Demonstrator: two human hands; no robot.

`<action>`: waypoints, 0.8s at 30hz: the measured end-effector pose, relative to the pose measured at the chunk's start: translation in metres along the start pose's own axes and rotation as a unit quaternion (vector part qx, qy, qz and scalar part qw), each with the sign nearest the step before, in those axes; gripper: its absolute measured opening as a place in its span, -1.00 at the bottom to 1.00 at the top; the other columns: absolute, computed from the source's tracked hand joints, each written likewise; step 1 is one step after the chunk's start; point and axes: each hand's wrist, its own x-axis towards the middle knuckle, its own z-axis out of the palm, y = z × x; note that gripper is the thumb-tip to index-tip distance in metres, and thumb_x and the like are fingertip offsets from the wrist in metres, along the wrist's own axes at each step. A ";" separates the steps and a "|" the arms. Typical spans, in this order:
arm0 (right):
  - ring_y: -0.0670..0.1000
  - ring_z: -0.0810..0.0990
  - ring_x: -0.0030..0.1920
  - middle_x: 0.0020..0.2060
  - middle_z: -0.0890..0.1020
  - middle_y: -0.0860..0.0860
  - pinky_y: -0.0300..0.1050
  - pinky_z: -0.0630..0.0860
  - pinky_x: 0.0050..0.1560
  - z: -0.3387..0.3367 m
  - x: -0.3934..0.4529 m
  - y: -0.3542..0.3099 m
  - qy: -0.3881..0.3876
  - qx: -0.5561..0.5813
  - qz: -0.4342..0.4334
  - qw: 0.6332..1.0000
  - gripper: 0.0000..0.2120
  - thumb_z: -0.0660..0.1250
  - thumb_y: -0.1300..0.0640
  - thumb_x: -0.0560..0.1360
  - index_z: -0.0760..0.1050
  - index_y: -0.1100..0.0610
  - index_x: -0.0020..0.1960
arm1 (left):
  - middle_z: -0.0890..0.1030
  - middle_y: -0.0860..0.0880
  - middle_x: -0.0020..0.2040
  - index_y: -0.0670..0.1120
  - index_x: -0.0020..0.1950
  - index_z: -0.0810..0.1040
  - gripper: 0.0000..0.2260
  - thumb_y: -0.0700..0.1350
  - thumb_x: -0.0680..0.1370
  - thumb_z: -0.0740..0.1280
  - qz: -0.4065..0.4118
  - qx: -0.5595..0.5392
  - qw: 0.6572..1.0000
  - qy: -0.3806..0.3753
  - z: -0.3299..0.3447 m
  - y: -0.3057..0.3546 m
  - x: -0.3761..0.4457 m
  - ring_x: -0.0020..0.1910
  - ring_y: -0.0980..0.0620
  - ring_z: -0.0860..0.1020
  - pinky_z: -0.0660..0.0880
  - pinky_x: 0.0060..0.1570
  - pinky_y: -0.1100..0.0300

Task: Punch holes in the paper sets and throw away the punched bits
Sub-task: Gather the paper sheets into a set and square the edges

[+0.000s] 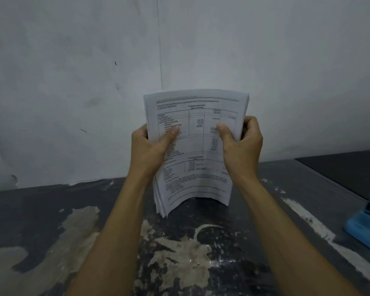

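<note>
A stack of white printed paper (195, 146) stands upright in front of me, its bottom edge bowed and resting on or just above the dark worn surface (51, 210). My left hand (150, 148) grips the stack's left edge, thumb on the front page. My right hand (241, 144) grips the right edge the same way. A blue hole punch (366, 223) sits on the surface at the far right, partly cut off by the frame edge.
A pale grey wall (94, 82) rises directly behind the paper. A darker flat panel (346, 169) lies at the back right. The surface has patches of scraped, lighter paint in the foreground.
</note>
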 end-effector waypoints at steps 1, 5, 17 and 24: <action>-0.14 0.66 -0.09 -0.07 0.64 -0.03 -0.29 0.61 -0.22 0.001 -0.005 0.009 -0.009 0.001 0.023 1.000 -0.80 0.45 0.09 0.52 0.48 0.14 0.04 | 0.74 0.04 -0.05 -0.07 0.09 0.68 -0.76 -0.05 0.46 0.55 0.002 -0.009 1.000 0.014 0.000 -0.004 0.000 -0.09 0.04 0.72 0.67 -0.17 0.13; -0.08 0.67 -0.04 -0.05 0.69 -0.01 -0.11 0.65 -0.03 -0.002 -0.025 0.041 -0.049 -0.014 0.090 0.995 -0.85 0.40 0.13 0.57 0.59 0.16 0.11 | 0.74 0.04 -0.05 -0.05 0.07 0.69 -0.79 -0.08 0.47 0.54 -0.032 0.010 0.999 0.022 -0.002 -0.030 -0.007 -0.08 0.05 0.72 0.68 -0.11 0.09; -0.10 0.66 0.01 0.00 0.68 -0.07 -0.10 0.65 0.03 -0.002 -0.032 0.065 -0.102 0.006 0.160 0.982 -0.88 0.33 0.18 0.61 0.54 0.02 0.12 | 0.74 -0.02 -0.05 -0.14 0.10 0.69 -0.77 -0.15 0.46 0.55 -0.082 0.007 0.996 0.020 -0.004 -0.055 -0.016 -0.09 0.05 0.72 0.67 -0.09 0.12; 0.03 0.69 0.00 -0.07 0.72 -0.05 -0.14 0.66 -0.13 -0.006 -0.023 0.063 -0.103 0.043 0.231 0.967 -0.86 0.39 0.18 0.49 0.60 0.08 0.04 | 0.75 0.01 -0.06 -0.08 0.03 0.69 -0.74 -0.15 0.37 0.59 -0.056 0.005 0.997 -0.050 -0.023 -0.039 0.002 -0.08 -0.01 0.72 0.65 -0.18 0.17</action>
